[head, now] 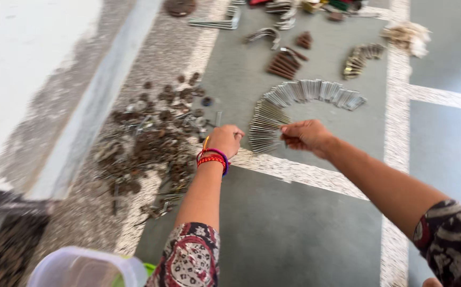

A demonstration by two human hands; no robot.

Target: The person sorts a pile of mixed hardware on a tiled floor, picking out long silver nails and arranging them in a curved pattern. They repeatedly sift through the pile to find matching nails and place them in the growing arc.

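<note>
The floor is the biggest thing here: smooth grey-green slabs parted by pale speckled strips, with a white raised ledge running along the left. On it, left of centre, spreads a loose heap of rusty brown nuts, washers and bent metal bits, rough and dull. Right of that lies a long curved row of bright silvery flat pieces, laid edge against edge like a fan, neat and shiny against the matt floor. Farther off are a shorter curved row of duller metal pieces, a small stack of brown rods, some bent steel hooks and a pale tangled clump. The step in hand looks like sorting: pieces drawn from the heap and added to the silver row. Both hands work at the row's near end. The left hand, with red and purple bangles at the wrist, has its grip curled closed near the heap's edge; what it holds, if anything, I cannot tell. The right hand is pinched nearly closed just beside the row's end, seemingly on a thin piece, though blur hides it. The next move seems to call for a fine, steady placement, edge aligned with its neighbours. A translucent plastic tub sits at the bottom left.
</note>
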